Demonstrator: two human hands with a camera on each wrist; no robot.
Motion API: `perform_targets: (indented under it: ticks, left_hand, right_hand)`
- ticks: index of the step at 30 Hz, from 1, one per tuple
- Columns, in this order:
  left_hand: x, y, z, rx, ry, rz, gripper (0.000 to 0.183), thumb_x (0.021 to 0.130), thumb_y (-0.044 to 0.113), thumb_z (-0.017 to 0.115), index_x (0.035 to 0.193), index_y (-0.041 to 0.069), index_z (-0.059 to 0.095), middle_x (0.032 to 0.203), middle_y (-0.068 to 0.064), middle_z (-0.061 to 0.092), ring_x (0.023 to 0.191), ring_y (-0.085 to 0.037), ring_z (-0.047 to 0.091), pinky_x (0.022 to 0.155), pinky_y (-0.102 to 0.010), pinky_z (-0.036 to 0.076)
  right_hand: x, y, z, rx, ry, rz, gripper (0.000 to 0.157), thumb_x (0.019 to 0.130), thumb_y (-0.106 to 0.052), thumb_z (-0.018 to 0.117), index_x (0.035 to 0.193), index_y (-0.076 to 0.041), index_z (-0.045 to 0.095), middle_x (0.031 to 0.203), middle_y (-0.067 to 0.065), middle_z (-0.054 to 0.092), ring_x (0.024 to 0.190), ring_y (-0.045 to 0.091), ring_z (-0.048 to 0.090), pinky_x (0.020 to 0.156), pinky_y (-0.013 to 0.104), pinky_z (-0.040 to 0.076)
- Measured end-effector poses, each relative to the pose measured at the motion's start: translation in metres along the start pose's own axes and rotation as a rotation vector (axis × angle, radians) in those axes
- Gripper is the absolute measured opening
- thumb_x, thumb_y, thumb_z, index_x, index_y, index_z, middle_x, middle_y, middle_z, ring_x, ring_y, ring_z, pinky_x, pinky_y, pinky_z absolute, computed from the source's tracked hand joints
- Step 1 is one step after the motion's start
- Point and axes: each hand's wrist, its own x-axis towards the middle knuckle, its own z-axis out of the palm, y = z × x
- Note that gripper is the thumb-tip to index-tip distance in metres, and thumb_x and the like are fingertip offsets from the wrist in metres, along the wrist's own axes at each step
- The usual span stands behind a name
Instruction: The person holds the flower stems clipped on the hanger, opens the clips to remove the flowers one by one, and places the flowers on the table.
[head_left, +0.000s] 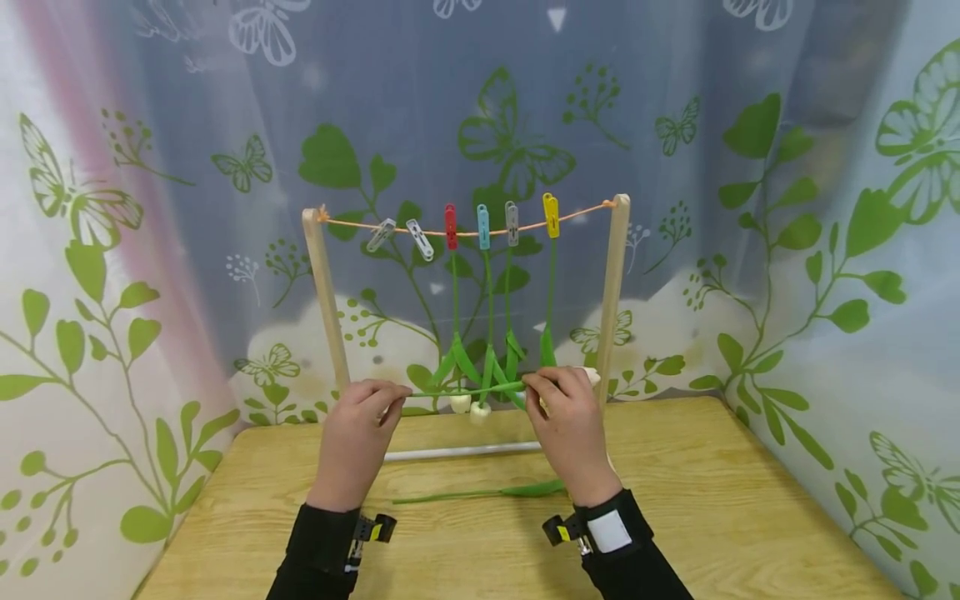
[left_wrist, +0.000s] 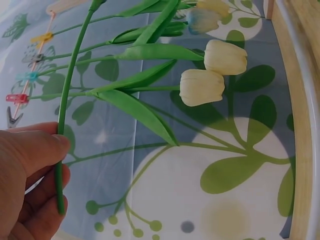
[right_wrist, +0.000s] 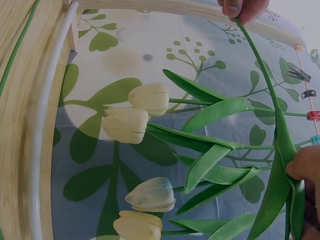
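Note:
My left hand point(head_left: 360, 433) pinches the bare stem end of an artificial tulip point(head_left: 457, 392), held level in front of the hanging flowers. Near its leaves, my right hand point(head_left: 566, 425) grips the same tulip; a bit of pale bloom shows past the knuckles. Behind it, tulips hang heads down from an orange string point(head_left: 345, 222), clipped by red point(head_left: 451, 227), blue point(head_left: 483, 227), grey point(head_left: 512, 222) and yellow point(head_left: 551, 215) clothespins. Two more clothespins, one grey point(head_left: 382, 235) and one whitish point(head_left: 420, 240), sit on the string's left part without flowers. White blooms point(left_wrist: 226, 57) show large in the left wrist view.
Wooden posts stand left point(head_left: 326, 300) and right point(head_left: 615, 292), carrying the string. A white rod point(head_left: 465, 451) runs low between them. On the wooden table point(head_left: 247, 517) lies another tulip point(head_left: 480, 496), its head hidden by my right arm. A patterned curtain point(head_left: 420, 100) hangs behind.

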Motion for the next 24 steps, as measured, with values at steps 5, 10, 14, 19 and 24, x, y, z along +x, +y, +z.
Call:
perform_targets:
  ticks: [5,10,14,19,24]
  left_hand:
    - [-0.0022,-0.0001,0.0008,0.007,-0.015,0.013,0.019,0.086,0.000,0.084,0.101,0.012,0.082,0.096,-0.005,0.073,0.086,-0.024,0.067,0.070,-0.033,0.060]
    - [-0.0025,0.0007,0.0011,-0.001,-0.024,0.021,0.019,0.087,0.001,0.083,0.101,0.012,0.081,0.096,-0.005,0.073,0.086,-0.024,0.067,0.069,-0.034,0.061]
    - [-0.0045,0.0006,0.0010,0.002,-0.035,0.014,0.018,0.088,0.002,0.082,0.103,0.012,0.081,0.098,-0.006,0.072,0.089,-0.024,0.067,0.070,-0.033,0.060]
    - [-0.0047,0.0001,0.0010,0.006,-0.043,0.011,0.018,0.089,0.001,0.081,0.104,0.011,0.081,0.099,-0.006,0.072,0.092,-0.025,0.067,0.074,-0.034,0.061]
    - [-0.0064,-0.0015,0.0021,0.009,-0.039,0.019,0.020,0.085,0.000,0.084,0.102,0.012,0.081,0.096,-0.005,0.073,0.088,-0.025,0.068,0.070,-0.034,0.061]
  right_hand:
    - [-0.0024,0.0005,0.0008,-0.013,-0.001,-0.021,0.014,0.087,0.004,0.080,0.099,-0.002,0.080,0.101,0.012,0.070,0.090,0.031,0.063,0.074,0.038,0.060]
    - [-0.0053,0.0018,0.0022,-0.015,0.010,-0.025,0.016,0.083,0.005,0.083,0.098,-0.002,0.080,0.099,0.013,0.070,0.090,0.031,0.063,0.073,0.038,0.060]
    - [-0.0068,0.0015,0.0038,-0.006,0.002,-0.023,0.017,0.083,0.006,0.082,0.098,-0.002,0.081,0.099,0.013,0.070,0.089,0.031,0.063,0.073,0.038,0.060]
    - [-0.0071,0.0014,0.0053,0.004,-0.013,-0.017,0.017,0.083,0.006,0.082,0.099,-0.002,0.080,0.099,0.012,0.070,0.089,0.030,0.063,0.073,0.037,0.059]
    - [-0.0098,0.0016,0.0070,0.010,-0.032,-0.005,0.017,0.083,0.006,0.083,0.098,-0.001,0.081,0.098,0.011,0.070,0.089,0.030,0.063,0.073,0.037,0.059]
